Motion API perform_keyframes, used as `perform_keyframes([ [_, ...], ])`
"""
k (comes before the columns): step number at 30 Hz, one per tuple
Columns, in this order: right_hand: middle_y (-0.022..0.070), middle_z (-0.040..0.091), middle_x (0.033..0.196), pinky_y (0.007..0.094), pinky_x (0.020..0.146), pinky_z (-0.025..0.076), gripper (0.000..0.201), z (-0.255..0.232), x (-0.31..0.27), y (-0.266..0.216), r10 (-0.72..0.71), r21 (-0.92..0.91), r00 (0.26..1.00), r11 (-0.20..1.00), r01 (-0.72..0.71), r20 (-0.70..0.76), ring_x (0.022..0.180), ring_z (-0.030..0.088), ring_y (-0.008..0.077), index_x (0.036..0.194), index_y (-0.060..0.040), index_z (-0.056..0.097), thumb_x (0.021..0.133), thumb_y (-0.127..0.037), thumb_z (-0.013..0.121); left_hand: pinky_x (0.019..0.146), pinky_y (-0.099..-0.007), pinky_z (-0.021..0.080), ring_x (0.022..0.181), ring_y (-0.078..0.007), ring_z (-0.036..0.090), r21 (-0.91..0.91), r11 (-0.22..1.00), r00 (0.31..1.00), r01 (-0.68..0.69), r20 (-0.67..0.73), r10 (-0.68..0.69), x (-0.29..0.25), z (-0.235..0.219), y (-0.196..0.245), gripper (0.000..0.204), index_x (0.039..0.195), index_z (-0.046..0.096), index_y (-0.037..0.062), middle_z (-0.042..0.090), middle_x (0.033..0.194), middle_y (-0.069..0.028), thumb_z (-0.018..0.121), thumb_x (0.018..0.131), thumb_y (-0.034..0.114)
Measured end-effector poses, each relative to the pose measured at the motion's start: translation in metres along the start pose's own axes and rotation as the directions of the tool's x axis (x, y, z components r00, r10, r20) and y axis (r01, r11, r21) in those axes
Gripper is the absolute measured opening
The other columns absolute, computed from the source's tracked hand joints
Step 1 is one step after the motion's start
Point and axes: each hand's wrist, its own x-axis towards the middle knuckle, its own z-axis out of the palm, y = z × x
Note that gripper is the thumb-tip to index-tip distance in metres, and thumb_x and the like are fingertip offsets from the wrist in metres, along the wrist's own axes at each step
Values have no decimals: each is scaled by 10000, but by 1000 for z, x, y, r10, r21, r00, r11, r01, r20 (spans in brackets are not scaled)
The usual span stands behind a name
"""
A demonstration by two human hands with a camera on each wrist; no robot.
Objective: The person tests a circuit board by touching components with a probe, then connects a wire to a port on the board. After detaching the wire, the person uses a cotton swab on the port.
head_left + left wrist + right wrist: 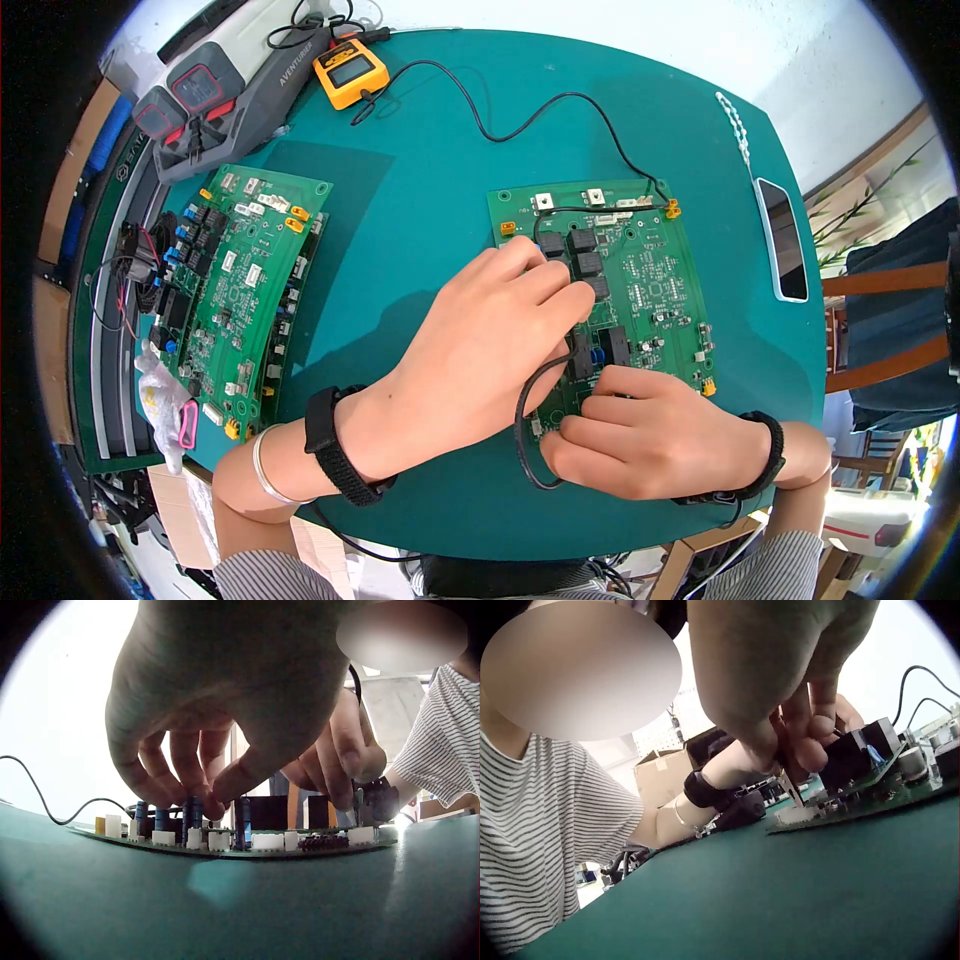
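A green circuit board (655, 260) lies on the table under both hands. My left hand (490, 330) reaches over its left side, fingertips bent down among black blocks and blue cylindrical parts (197, 810). A black cable (525, 400) passes beneath this hand and loops down towards the right one; the left fingertips hide where they grip it. My right hand (660, 435) is bent over the board's near edge. Between its thumb and fingers it pinches a slim pale piece (790, 786), pointing down at a white connector (799, 816); the fingers cover its upper part.
An orange meter (351, 72) at the back has a black cable running to the board's far right corner. More green boards (240, 290) stand stacked at the left, beside a grey tool case (230, 110). A phone (783, 240) with a strap lies at the right edge.
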Motion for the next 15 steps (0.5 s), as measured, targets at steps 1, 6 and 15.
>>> perform_keyframes([
  [1, 8, 457, 738, 294, 655, 421, 169, 0, 0, 0, 3, 1, 1000, 1000, -3, 0, 657, 533, 130, 860, -89, 554, 776, -153, 686, 794, -419, 506, 930, -316, 574, 2, 1000, 1000, 0, 0, 0, 0, 0, 0, 416, 1017, 633, 50, 618, 868, -55, 732, 619, -23],
  [6, 7, 456, 737, 295, 653, 422, 165, 2, 0, 0, 0, -4, 1000, 1000, 0, -8, 659, 533, 132, 860, -88, 555, 775, -153, 682, 790, -421, 503, 931, -317, 572, -1, 1000, 1000, -5, 0, 5, 0, 0, -1, 416, 1017, 633, 50, 616, 868, -56, 734, 620, -27],
  [15, 5, 454, 737, 298, 655, 427, 158, 7, 1, 0, 5, -7, 999, 1000, -5, -40, 662, 531, 138, 859, -91, 561, 789, -151, 688, 794, -423, 501, 937, -319, 569, -4, 1000, 1000, -5, 10, 5, 0, 0, -1, 413, 1017, 630, 51, 616, 857, -51, 734, 624, -21],
])
